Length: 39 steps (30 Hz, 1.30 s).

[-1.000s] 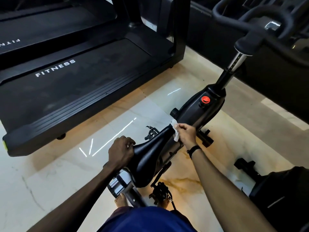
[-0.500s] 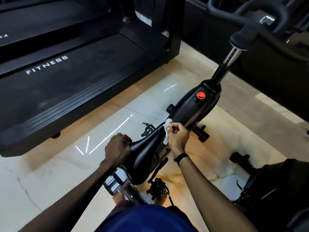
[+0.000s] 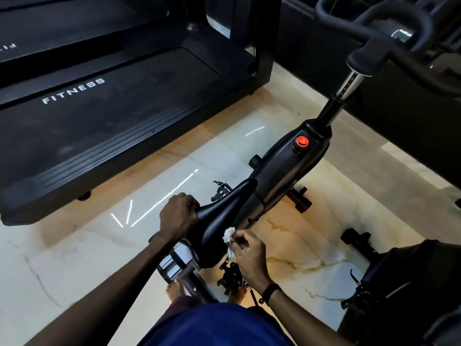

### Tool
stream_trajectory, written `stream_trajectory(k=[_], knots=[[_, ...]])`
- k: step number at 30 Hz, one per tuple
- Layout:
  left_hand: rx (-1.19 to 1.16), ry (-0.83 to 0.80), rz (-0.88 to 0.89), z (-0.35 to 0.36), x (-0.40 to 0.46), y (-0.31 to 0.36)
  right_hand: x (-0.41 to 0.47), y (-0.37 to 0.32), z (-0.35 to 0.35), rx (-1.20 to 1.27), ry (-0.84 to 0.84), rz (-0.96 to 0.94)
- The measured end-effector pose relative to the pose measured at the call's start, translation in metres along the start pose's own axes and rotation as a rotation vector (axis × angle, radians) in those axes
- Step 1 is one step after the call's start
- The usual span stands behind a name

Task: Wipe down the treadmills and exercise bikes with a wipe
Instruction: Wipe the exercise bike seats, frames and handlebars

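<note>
Wipe: the white wipe (image 3: 229, 236) is bunched against the right edge of the bike saddle (image 3: 219, 221), near its wide rear end. It looks thin, soft and very light; it will crumple and slide in the fingers unless pinched with a fold behind it, and it may tear if dragged over a sharp bracket.
Right grip: the right hand (image 3: 249, 253) pinches the wipe between thumb and fingertips, a tail of it hanging below the hand.
Left grip: the left hand (image 3: 178, 217) is clenched round the saddle's left edge, apparently steadying it.
Saddle: glossy black, firm-looking and probably slick, so a light wipe should glide; pressing needs the far side braced.
Bike: the exercise bike (image 3: 282, 171) stands on the marble floor (image 3: 74, 245), its frame with a red knob (image 3: 302, 141) ahead of the saddle, handlebars (image 3: 374, 21) at the far end. Heavy and stable, I judge.
Treadmill: the treadmill (image 3: 112, 116) marked FITNESS lies well apart on the left, not touched by either hand.
</note>
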<state>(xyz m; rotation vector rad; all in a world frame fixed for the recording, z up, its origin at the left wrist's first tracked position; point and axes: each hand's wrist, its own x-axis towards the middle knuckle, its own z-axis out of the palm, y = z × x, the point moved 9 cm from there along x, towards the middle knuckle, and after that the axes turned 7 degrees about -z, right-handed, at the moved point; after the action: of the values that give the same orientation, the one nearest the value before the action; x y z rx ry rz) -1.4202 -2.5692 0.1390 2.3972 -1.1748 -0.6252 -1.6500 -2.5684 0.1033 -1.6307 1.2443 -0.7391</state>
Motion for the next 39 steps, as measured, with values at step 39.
stream_trajectory(k=[39], knots=[[-0.04,0.057,0.077,-0.001,-0.009,0.002,0.139,-0.039,-0.064,-0.326,0.255,-0.226]])
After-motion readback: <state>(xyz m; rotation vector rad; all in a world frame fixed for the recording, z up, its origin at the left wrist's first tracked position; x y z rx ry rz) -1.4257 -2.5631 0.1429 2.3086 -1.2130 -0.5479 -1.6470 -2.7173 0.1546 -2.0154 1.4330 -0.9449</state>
